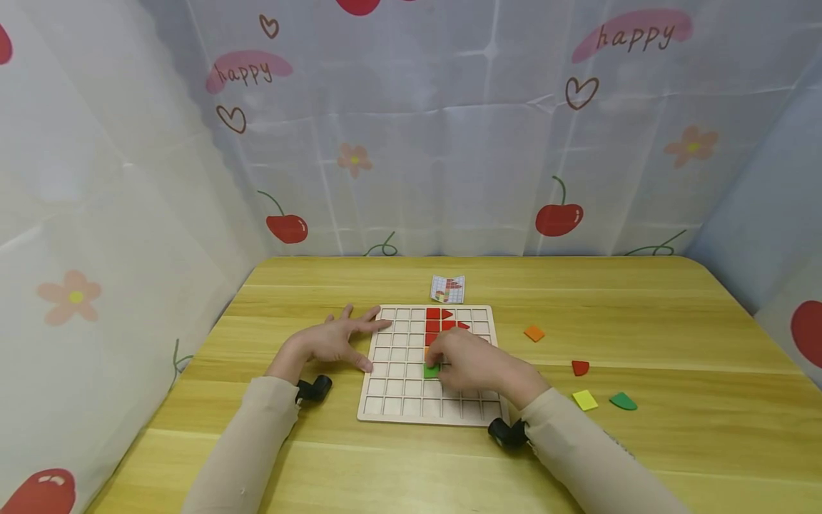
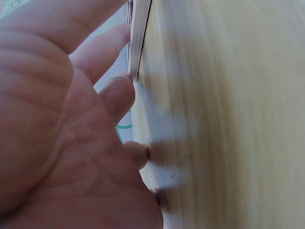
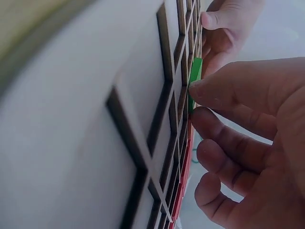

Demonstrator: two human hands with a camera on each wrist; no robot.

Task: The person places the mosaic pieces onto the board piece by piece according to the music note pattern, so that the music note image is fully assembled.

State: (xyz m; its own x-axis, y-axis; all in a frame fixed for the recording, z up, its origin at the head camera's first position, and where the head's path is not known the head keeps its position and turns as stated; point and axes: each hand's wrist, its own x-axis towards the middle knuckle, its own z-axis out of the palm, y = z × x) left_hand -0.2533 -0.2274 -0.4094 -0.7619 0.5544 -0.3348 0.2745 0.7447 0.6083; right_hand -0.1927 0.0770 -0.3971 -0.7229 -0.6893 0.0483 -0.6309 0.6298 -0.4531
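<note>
A pale wooden grid board (image 1: 394,407) lies on the table. My right hand (image 1: 472,360) is over its middle, thumb and forefinger pinching a green square tile (image 1: 431,371) at one cell; in the right wrist view the green tile (image 3: 195,71) stands slightly proud of the grid. Several red tiles (image 1: 433,326), some square and some pointed, fill cells farther up the board. An orange tile (image 1: 427,351) is mostly hidden behind the right fingers. Along the board's left edge, my left hand (image 1: 330,341) rests with spread fingers, thumb and fingertips at the rim.
Behind the board lies a small printed pattern card (image 1: 447,289). To the right are loose pieces: an orange square (image 1: 534,333), a red rounded piece (image 1: 581,368), a yellow square (image 1: 585,400) and a green rounded piece (image 1: 623,401). A patterned curtain (image 1: 411,157) hangs beyond the table.
</note>
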